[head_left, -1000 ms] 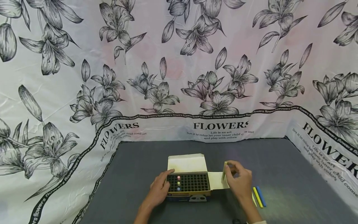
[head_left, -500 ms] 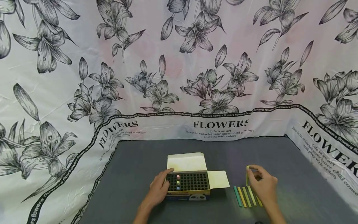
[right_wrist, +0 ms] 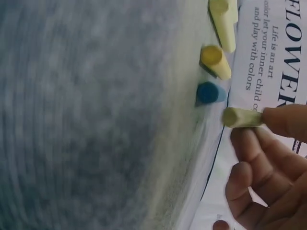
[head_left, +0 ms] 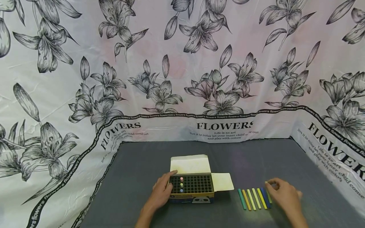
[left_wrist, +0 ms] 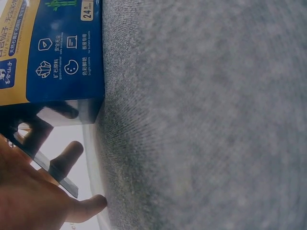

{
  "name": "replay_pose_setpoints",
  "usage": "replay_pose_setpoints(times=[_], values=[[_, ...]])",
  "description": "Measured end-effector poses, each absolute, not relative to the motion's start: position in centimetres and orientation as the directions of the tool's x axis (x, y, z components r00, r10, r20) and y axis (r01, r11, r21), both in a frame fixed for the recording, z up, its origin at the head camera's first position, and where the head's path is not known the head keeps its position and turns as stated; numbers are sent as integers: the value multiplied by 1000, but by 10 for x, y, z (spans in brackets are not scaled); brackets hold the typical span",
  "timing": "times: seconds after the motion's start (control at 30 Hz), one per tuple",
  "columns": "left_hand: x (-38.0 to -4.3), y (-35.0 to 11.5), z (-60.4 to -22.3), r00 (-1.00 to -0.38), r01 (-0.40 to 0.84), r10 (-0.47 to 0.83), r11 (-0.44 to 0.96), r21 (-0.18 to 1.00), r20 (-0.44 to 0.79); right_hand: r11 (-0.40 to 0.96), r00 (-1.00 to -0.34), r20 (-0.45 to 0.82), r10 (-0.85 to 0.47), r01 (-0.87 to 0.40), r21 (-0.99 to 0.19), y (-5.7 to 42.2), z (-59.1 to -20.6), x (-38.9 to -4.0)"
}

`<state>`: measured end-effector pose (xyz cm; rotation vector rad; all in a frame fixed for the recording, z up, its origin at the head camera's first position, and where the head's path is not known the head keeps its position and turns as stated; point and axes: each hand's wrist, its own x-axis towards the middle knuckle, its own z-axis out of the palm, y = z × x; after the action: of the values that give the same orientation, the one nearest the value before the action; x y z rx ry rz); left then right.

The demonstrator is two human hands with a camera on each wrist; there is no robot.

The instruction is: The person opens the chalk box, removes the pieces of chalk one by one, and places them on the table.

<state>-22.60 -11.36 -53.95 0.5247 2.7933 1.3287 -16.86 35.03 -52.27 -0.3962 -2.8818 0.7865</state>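
A person's two bare hands are working over a dark grey worktop (head_left: 137,177). A chalk box (head_left: 181,200) is standing left of the worktop's middle, well apart from its far edge, with its white back flap (head_left: 189,163) and right flap (head_left: 223,182) lying open. Inside, a black holed insert (head_left: 199,183) is showing three chalk ends near its left side: pink (head_left: 181,179) at the back, yellow-green (head_left: 181,185) between, light blue (head_left: 181,190) in front.

The left hand (head_left: 162,190) is resting against the box's left end, its index finger reaching straight to the back left corner, its fingers extended.

Toward the worktop's right edge, the right hand (head_left: 283,191) is pinching a pale green chalk stick (right_wrist: 243,118) between thumb and fingertips. That stick is slanting just right of a row lying side by side: teal (head_left: 241,199), orange-yellow (head_left: 246,200), two pale yellow-green sticks (head_left: 251,199), yellow (head_left: 261,198) and blue (head_left: 266,198). Whether its lower end is touching the worktop, I cannot tell.

Beyond the far edge, a white flower-printed cloth (head_left: 171,133) is hanging.
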Motion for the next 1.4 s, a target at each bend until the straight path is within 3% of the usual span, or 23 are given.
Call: replay_pose_setpoints(times=[0.23,0.67,1.07,1.4], values=[[-227,-114,-539,-945,284,306,579,764,120,842,-959,-120,256,282,-459,359,-525,-173],[-226,-114,-539,-949,273,292,587,762,115,857,-943,-213,256,323,-400,360,-528,-177],[-227,-115,-541,-945,277,308,570,774,112,824,-937,-189,295,350,-445,356,-521,-177],[-226,-115,-540,-946,273,306,562,780,111,813,-944,21,328,271,-516,332,-513,-173]])
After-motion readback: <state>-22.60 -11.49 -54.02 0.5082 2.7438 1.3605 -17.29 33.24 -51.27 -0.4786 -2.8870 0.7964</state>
